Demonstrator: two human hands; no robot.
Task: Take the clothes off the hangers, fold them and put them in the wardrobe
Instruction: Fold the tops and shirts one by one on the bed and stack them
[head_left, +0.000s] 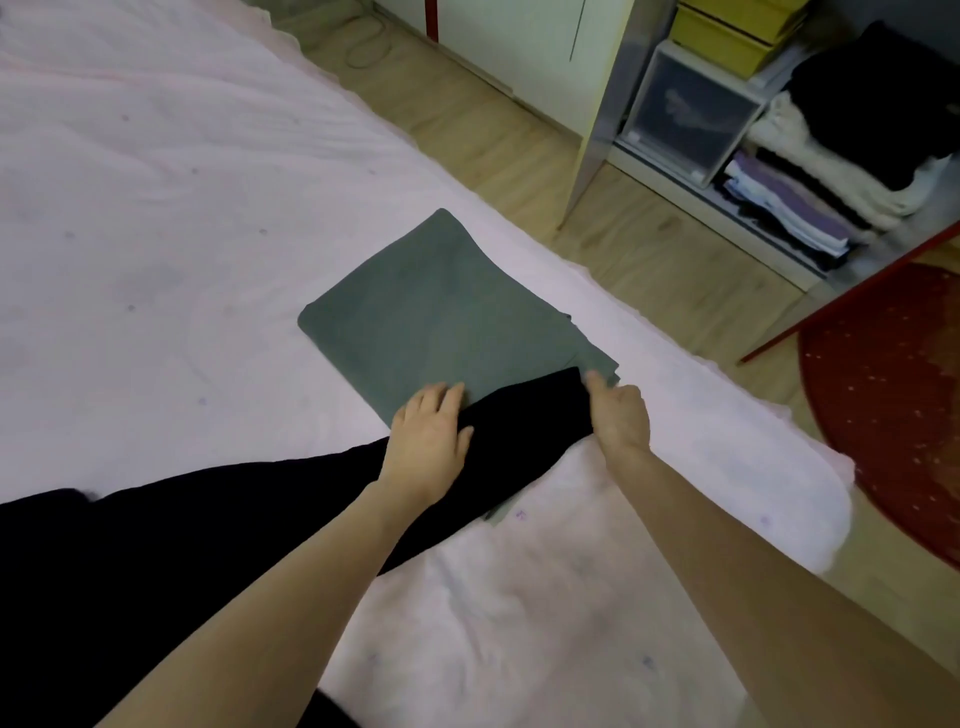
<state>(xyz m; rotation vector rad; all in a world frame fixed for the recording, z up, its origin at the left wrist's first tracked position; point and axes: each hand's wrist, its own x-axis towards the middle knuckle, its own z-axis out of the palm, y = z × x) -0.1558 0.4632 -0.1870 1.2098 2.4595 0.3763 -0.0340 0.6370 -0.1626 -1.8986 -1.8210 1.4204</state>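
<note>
- The long black cloth garment (524, 431) lies with its end across the near edge of the folded grey-green square of fabric (441, 312); its fold looks barely begun.
- My left hand (428, 441) and right hand (618, 415) each pinch that end.
- The grey-green piece seems done, not yet shelved.
- Beyond it, the open wardrobe (675, 171) holds folded stacks.

A wide stretch of pink bedspread (156, 197) is lying open to the left of and beyond the folded grey garment (441, 306), offering clear passage for a hand. A black garment (208, 530) is trailing across the near bed, blocking the left approach. To the right, bare wooden floor (649, 260) is separating the bed from the open wardrobe (602, 130), where stacked clothes (831, 171) and a clear drawer box (691, 114) are filling the shelves. A red rug (893, 405) is lying just beside a slanting red bar (852, 296).
</note>
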